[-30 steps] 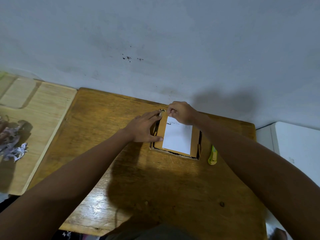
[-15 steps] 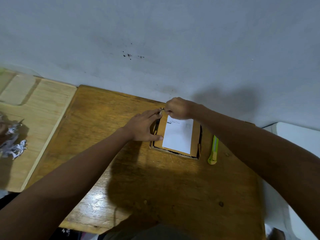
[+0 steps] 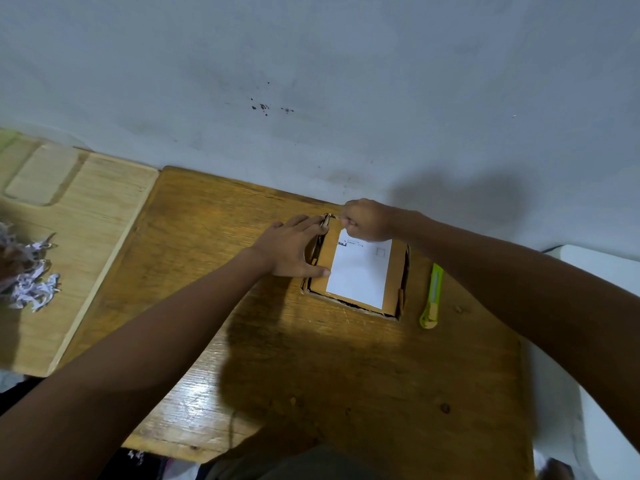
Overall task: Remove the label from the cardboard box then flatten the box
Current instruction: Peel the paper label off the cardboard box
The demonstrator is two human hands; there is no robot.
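The cardboard box (image 3: 396,271) is lying flat-ish on the wooden table (image 3: 311,358), toward the far edge, close to the wall. It's brown corrugated card, squarish, w/ dark gaps showing along its left, near & right edges. A white rectangular paper label (image 3: 358,273) is sitting on its top face, smooth, w/ small black print and a little square outline near its far edge.

The right hand (image 3: 367,220) is curling into a loose fist at the label's far-left corner, fingertips pinching there; can't tell whether the corner is lifting yet. The left hand (image 3: 294,249) is lying spread on the box's left side, fingers straight along the far-left edge, thumb pressing next to the label's left edge.

Just right of the box, a yellow-green plastic cutter (image 3: 432,296) is lying on the table, long & narrow, not touching the box.

The table is glossy, grainy wood w/ knots. To the left, a paler wooden board (image 3: 86,244) w/ a shallow rounded recess is carrying a pile of shredded white paper (image 3: 29,282). The wall (image 3: 311,81) behind is matte grey-white w/ dark specks.
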